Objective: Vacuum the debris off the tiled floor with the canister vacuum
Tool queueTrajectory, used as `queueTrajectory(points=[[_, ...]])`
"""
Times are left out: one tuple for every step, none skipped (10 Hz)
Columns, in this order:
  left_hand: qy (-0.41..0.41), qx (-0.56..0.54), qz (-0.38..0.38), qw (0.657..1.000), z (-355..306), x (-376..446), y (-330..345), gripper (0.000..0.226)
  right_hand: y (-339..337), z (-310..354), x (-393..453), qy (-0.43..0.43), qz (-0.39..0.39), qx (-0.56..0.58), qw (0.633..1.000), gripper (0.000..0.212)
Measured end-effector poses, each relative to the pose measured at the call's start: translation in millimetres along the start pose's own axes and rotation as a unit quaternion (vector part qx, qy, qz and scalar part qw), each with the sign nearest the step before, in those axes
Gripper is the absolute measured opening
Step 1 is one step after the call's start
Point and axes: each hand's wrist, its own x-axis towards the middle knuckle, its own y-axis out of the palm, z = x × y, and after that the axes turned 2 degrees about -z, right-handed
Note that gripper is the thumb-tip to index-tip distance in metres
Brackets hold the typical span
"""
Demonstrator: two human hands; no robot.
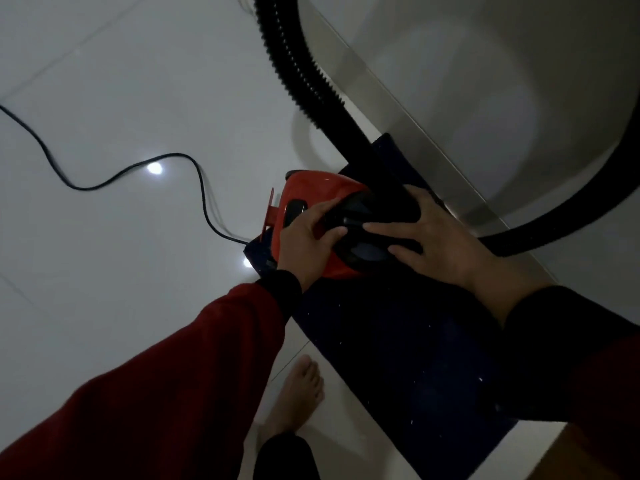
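A small red and black canister vacuum (311, 188) sits on a dark blue mat (398, 341) near the middle of the view. My left hand (306, 239) lies on its red top, with the fingers curled over the black handle at the centre. My right hand (440, 237) lies flat on the black front part, fingers straight and spread. A ribbed black hose (298, 60) runs from the vacuum's front up to the top of the view, and another stretch of hose (568, 216) curves off to the right. White specks of debris lie scattered on the mat.
A black power cord (138, 166) snakes across the glossy white tiles (121, 81) from the vacuum's rear to the left edge. A white wall with a metal strip (415, 109) borders the mat on the right. My bare foot (298, 393) stands on the tiles beside the mat.
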Motion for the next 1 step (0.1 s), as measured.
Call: queueTrajectory(points=[[-0.092, 0.041, -0.004, 0.995, -2.8, -9.2, -10.7, 0.062, -0.9, 8.3, -7.3, 0.013, -0.023, 0.007, 1.000, 0.044]])
